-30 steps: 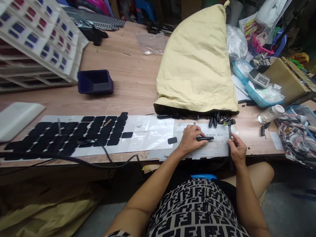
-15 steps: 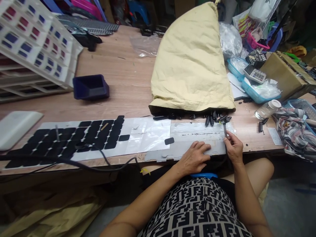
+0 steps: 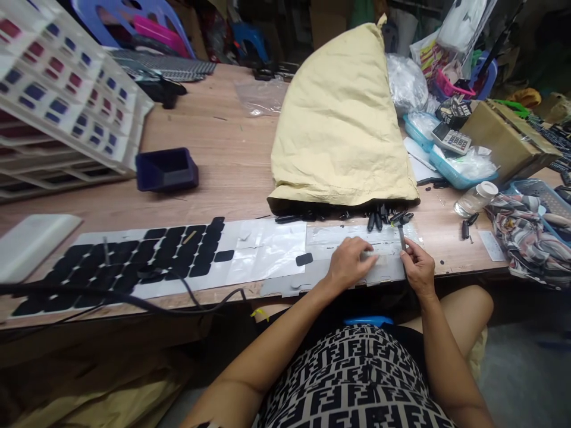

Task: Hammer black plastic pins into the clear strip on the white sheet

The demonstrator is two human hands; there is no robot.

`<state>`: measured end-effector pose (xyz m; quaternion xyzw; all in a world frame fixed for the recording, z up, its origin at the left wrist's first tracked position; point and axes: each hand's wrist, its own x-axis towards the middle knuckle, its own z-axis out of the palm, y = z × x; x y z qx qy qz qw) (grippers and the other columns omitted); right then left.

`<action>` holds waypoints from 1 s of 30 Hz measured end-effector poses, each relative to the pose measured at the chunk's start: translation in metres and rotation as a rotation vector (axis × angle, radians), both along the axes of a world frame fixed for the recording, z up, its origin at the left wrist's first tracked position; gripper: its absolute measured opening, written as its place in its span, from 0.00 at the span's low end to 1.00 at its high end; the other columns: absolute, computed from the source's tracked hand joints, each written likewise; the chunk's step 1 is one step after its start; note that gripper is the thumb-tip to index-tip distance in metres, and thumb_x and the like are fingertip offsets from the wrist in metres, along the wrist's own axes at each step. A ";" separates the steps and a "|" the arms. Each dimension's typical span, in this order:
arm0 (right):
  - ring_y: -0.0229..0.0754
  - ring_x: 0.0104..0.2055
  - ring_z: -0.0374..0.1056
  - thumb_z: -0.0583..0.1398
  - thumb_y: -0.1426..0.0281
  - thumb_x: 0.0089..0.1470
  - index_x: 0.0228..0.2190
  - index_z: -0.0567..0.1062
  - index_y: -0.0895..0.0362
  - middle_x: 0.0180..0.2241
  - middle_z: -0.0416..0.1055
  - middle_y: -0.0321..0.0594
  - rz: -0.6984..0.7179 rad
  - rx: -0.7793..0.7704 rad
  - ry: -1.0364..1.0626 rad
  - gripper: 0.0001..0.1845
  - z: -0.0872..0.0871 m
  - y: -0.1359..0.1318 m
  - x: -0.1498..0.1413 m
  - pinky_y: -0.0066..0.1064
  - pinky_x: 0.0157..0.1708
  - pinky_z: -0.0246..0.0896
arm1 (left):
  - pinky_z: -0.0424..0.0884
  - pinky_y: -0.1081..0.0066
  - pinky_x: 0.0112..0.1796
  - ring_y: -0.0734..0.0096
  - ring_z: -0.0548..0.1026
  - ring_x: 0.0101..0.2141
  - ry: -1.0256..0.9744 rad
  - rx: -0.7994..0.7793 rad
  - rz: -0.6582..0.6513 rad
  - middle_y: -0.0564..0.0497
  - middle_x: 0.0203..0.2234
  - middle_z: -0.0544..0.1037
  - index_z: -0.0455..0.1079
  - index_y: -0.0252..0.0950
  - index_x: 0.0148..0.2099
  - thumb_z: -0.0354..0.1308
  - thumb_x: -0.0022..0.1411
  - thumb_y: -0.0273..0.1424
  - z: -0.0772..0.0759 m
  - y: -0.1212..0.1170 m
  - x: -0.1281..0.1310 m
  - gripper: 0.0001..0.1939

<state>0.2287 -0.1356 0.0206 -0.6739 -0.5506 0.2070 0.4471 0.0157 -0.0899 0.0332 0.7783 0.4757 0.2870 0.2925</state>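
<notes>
Hammer (image 3: pixel 402 235) sits clamped in the right hand (image 3: pixel 418 266) over the near edge of the table (image 3: pixel 223 160), at five o'clock from the yellow bag (image 3: pixel 343 119), its head toward twelve o'clock near small black parts (image 3: pixel 375 222). It looks stiff, sturdy and probably head-heavy; the slim handle, well below the head, seems the place to grip. Well apart, at eight o'clock from it, the left hand (image 3: pixel 350 261) half-curls above the grey board (image 3: pixel 386 268); whether it pinches anything, I cannot tell.
</notes>
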 end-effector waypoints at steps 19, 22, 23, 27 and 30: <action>0.35 0.25 0.58 0.61 0.65 0.56 0.51 0.79 0.59 0.27 0.65 0.34 0.016 0.027 -0.028 0.22 0.003 0.000 0.000 0.28 0.28 0.63 | 0.67 0.64 0.43 0.61 0.70 0.41 0.024 -0.037 0.088 0.51 0.35 0.75 0.76 0.40 0.39 0.65 0.56 0.31 -0.020 0.034 -0.025 0.07; 0.36 0.26 0.61 0.60 0.66 0.57 0.50 0.79 0.58 0.28 0.68 0.35 0.025 0.092 -0.106 0.21 0.005 -0.003 -0.001 0.30 0.31 0.65 | 0.67 0.63 0.43 0.61 0.69 0.41 -0.005 -0.039 0.093 0.51 0.35 0.75 0.77 0.40 0.41 0.66 0.56 0.32 -0.024 0.034 -0.027 0.08; 0.37 0.27 0.62 0.60 0.66 0.57 0.50 0.79 0.58 0.29 0.69 0.36 0.032 0.124 -0.141 0.20 0.007 -0.005 -0.003 0.31 0.32 0.66 | 0.67 0.63 0.43 0.61 0.69 0.41 -0.010 -0.045 0.091 0.51 0.35 0.75 0.77 0.40 0.40 0.66 0.56 0.32 -0.024 0.034 -0.026 0.08; 0.40 0.30 0.67 0.60 0.69 0.58 0.52 0.78 0.57 0.32 0.74 0.40 0.123 0.191 -0.200 0.21 0.019 -0.018 -0.021 0.33 0.34 0.68 | 0.66 0.63 0.43 0.61 0.69 0.41 -0.052 -0.053 0.072 0.52 0.34 0.76 0.77 0.40 0.39 0.68 0.55 0.31 -0.023 0.036 -0.026 0.08; 0.40 0.31 0.69 0.60 0.71 0.58 0.52 0.78 0.55 0.33 0.75 0.40 0.259 0.132 -0.175 0.20 0.029 -0.024 -0.041 0.32 0.33 0.70 | 0.66 0.64 0.43 0.62 0.69 0.41 -0.080 -0.059 0.083 0.52 0.34 0.76 0.77 0.40 0.39 0.69 0.54 0.30 -0.024 0.036 -0.027 0.09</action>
